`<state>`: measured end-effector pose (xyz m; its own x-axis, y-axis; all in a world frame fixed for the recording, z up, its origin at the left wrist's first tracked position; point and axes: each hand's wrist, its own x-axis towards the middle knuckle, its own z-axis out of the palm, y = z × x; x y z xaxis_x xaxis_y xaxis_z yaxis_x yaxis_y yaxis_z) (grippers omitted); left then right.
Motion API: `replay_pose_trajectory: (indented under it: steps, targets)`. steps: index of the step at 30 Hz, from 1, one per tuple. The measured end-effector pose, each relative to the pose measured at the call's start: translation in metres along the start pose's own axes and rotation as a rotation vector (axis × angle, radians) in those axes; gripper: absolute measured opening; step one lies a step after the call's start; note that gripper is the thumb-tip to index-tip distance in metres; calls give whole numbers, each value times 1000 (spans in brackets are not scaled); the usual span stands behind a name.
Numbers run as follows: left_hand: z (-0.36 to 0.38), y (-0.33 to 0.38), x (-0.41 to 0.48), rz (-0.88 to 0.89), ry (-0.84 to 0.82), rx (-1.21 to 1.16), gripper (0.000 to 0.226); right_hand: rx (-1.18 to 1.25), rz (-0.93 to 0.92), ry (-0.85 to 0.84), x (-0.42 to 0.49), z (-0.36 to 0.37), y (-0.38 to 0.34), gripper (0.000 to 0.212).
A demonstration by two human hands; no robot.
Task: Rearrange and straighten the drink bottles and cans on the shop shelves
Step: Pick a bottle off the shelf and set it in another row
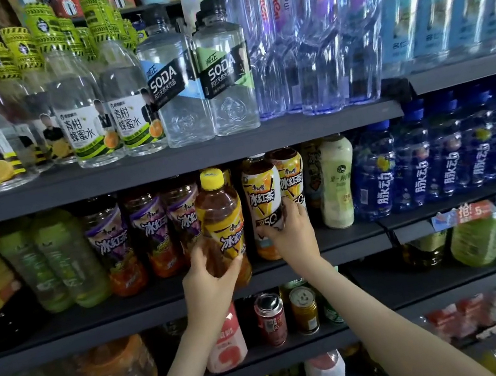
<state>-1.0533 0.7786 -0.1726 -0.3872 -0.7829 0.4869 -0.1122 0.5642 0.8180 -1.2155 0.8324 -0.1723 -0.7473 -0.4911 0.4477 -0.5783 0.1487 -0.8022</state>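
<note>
Judged about midway: the top shelf (169, 165) rows stand neat. On the middle shelf (349, 246), the left hand (205, 281) has its fingers (197, 256) clamped round a tilted yellow-capped tea bottle (220, 216). The right hand (292, 233) grips the white-labelled bottle (262, 192) beside it. The lower cans (271, 319) look unsorted.

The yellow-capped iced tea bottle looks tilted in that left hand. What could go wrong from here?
1. The yellow-capped iced tea bottle leans at the front edge of the middle shelf, held low by the left hand. It could slip and drop towards the red can below.
2. The right hand grips the white-labelled iced tea bottle in a tightly packed row. Shifting it might knock the iced tea bottle behind it.
</note>
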Motion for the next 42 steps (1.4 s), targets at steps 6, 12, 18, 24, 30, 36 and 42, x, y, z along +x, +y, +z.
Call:
replay_pose_trajectory:
  steps: [6, 12, 18, 24, 30, 36, 42]
  targets:
    - [12, 6, 2, -20, 8, 58, 54, 67, -1, -89, 4, -13, 0, 59]
    - [20, 4, 7, -30, 32, 81, 59, 160, -12, -25, -16, -38, 12, 48]
    - [43, 5, 15, -9, 31, 133, 67, 342, 35, 45, -24, -77, 24, 37]
    - [78, 19, 23, -7, 32, 185, 64, 340, 43, 105, -27, -108, 39, 36]
    - [109, 29, 36, -21, 44, 335, 59, 306, 30, 101, -28, -133, 45, 41]
    - [120, 22, 33, 21, 119, 535, 74, 231, 61, 142, -25, -152, 60, 40]
    - [167, 57, -10, 323, 81, 312, 59, 246, 93, 175, -22, -178, 77, 39]
